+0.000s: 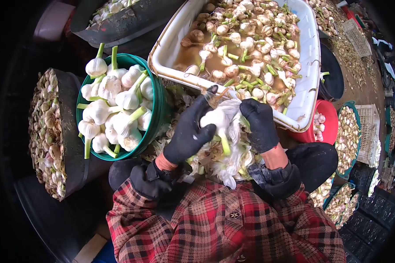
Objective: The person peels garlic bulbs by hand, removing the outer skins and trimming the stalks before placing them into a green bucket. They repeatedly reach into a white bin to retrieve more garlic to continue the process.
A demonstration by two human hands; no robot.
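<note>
In a black glove, my left hand (190,128) is closed around a white garlic bulb (214,119) whose cut green stem points down. My right hand (260,124), also gloved in black, pinches the loose white outer skin (233,115) of that bulb, just right of it. Below both hands a heap of peeled skins (226,168) lies on my lap. At the left stands a green bucket (161,107) full of clean white bulbs with short stems. Beyond my hands is a white tub (309,65) holding brown water and many unpeeled bulbs.
A dark container (72,131) of garlic lies at the far left, another (131,22) at the upper left. On the right are a red bucket (331,118) with garlic, a black basin (333,72), several garlic-filled baskets and a pale crate (367,127).
</note>
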